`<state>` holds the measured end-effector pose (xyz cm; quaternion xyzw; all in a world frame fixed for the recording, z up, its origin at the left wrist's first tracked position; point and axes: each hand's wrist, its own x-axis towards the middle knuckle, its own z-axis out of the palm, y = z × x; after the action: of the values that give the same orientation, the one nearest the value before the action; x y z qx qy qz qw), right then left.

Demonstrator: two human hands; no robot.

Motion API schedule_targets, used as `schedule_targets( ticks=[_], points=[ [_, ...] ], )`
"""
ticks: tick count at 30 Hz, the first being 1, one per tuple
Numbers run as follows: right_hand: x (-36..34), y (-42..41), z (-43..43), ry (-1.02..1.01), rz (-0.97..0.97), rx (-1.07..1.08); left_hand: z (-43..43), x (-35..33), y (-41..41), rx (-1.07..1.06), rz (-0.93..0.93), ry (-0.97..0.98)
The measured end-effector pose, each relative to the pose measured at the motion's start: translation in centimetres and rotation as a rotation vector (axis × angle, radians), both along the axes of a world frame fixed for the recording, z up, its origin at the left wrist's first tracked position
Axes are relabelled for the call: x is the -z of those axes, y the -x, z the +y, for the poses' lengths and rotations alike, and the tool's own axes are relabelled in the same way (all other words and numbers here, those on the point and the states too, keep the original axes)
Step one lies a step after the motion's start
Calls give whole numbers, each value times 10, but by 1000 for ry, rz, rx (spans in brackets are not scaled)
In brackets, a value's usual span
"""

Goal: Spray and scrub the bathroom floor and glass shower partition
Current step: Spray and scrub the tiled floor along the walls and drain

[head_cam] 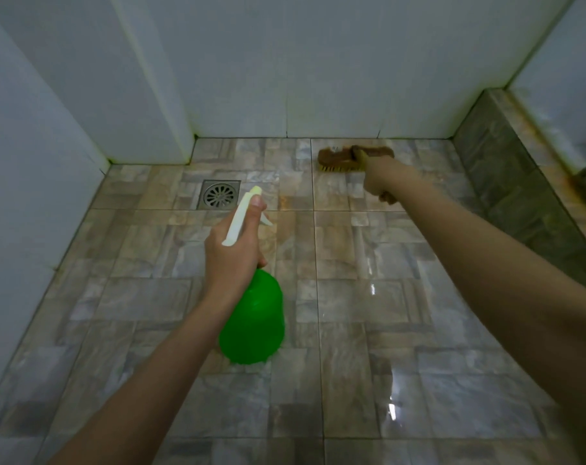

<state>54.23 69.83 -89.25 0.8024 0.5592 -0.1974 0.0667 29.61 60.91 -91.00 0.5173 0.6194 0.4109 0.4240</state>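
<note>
Your left hand point(233, 260) is gripping the green spray bottle point(253, 322) above the floor point(144, 297) (wet, glossy), while your right hand point(378, 179) is clutching the scrub brush point(343, 158) against the far wall point(318, 78).

Square metal drain point(219, 195); tiled ledge point(506, 182) at right.

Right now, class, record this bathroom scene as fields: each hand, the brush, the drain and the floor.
Left hand: grips the green spray bottle by its white trigger head, nozzle aimed away toward the far wall
Right hand: arm stretched out, grips the scrub brush by its handle
Scrub brush: bristles down on the floor, close to the far wall
Floor drain: round grate in a square frame, just beyond the bottle's nozzle
Tiled floor: glossy wet sheen on the right side
</note>
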Motion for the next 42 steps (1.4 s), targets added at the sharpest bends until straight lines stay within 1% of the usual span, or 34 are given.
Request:
schedule_targets(
  ticks=[3,4,5,8,11,13,16,17,19,21,24,26,28,31,33,35,37,39,42],
  points=[
    [-16,30,-27,159,-85,-69,4,-1,0,-11,-49,8],
    [-14,38,-36,190,-57,-66,6,-2,0,-17,-57,11],
    [-7,41,-40,183,-24,-62,7,-3,0,-22,-61,12],
    [16,19,-14,-7,-11,-57,8,-5,1,-31,-68,4],
    [16,0,15,-68,-12,25,5,-7,4,-18,-64,-3],
    [5,10,7,-9,8,31,5,-5,6,-15,-74,3],
    [-1,43,-30,90,34,-54,6,-1,13,-49,-68,35],
    [4,52,-37,86,47,-95,7,0,16,-57,-63,39],
    [19,57,-27,16,2,-187,7,2,20,-66,-42,38],
    [22,53,6,-32,-39,-188,5,2,23,-71,-13,37],
    [-3,63,16,75,-73,-198,2,-1,31,-76,1,29],
    [-6,76,-8,128,-125,-249,1,-2,37,-99,-19,33],
    [0,88,-34,145,-96,-281,2,-4,44,-118,-25,35],
    [23,81,-11,10,-56,-287,1,-6,50,-124,13,16],
    [22,75,19,-29,-94,-236,-1,-8,54,-139,20,14],
    [8,83,26,71,-114,-232,-1,-8,58,-146,33,7],
    [-4,99,13,158,-137,-284,0,-8,63,-165,20,19],
    [-13,115,-5,212,-95,-347,2,-7,67,-186,0,32],
    [-8,109,19,130,-31,-426,1,-7,70,-190,-5,25]
  ],
)
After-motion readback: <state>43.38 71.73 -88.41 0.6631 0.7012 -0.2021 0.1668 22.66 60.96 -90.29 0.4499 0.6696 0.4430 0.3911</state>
